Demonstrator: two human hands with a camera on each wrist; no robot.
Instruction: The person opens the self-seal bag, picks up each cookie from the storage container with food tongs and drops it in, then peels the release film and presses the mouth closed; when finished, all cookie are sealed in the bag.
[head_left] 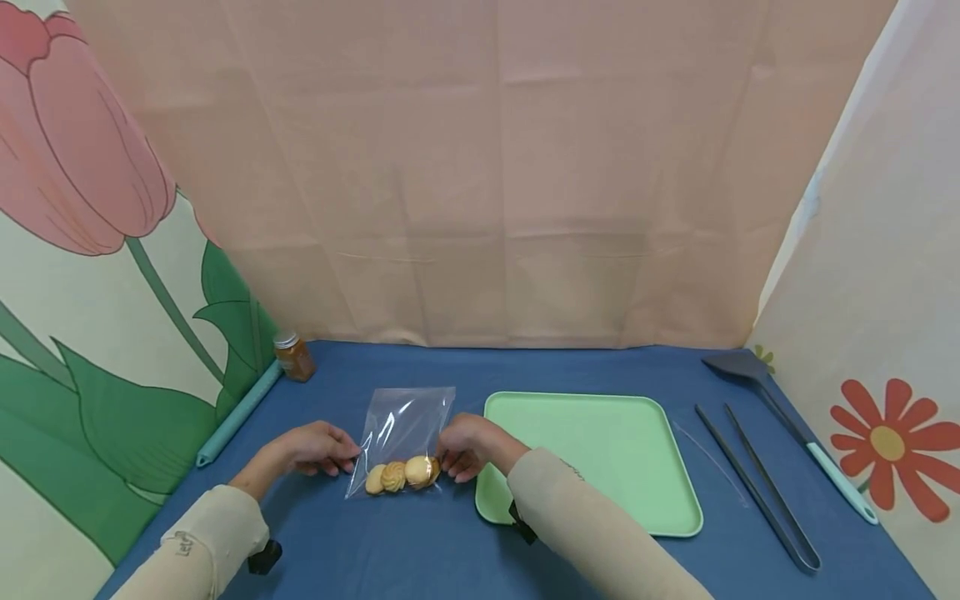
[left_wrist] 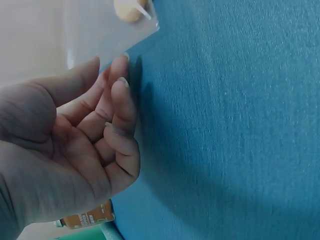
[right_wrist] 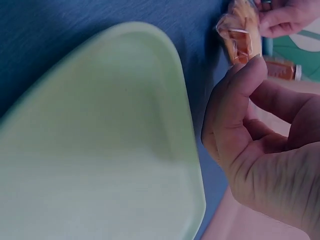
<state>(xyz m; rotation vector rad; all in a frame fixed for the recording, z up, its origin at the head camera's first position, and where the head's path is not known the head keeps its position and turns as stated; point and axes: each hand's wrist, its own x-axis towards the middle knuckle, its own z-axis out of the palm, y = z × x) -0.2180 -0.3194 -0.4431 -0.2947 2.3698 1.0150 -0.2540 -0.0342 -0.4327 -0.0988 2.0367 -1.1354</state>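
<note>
A clear plastic bag [head_left: 408, 421] stands over the blue cloth, with several round biscuits [head_left: 393, 476] in a row along its bottom. My left hand [head_left: 318, 448] pinches the bag's left edge between thumb and forefinger; in the left wrist view the other fingers [left_wrist: 125, 107] are bent loosely beside it. On the opposite side, my right hand [head_left: 468, 446] pinches the right edge next to the biscuits. The right wrist view shows the right thumb and fingertips together at the bag [right_wrist: 242, 35], where the exact contact is partly hidden.
A light green tray [head_left: 592, 450] lies right of the bag, under my right forearm. Farther right are black tongs [head_left: 765, 492] and a spatula [head_left: 787, 417]. At the back left stand a jar [head_left: 295, 357] with orange-brown contents and a teal roll [head_left: 240, 414].
</note>
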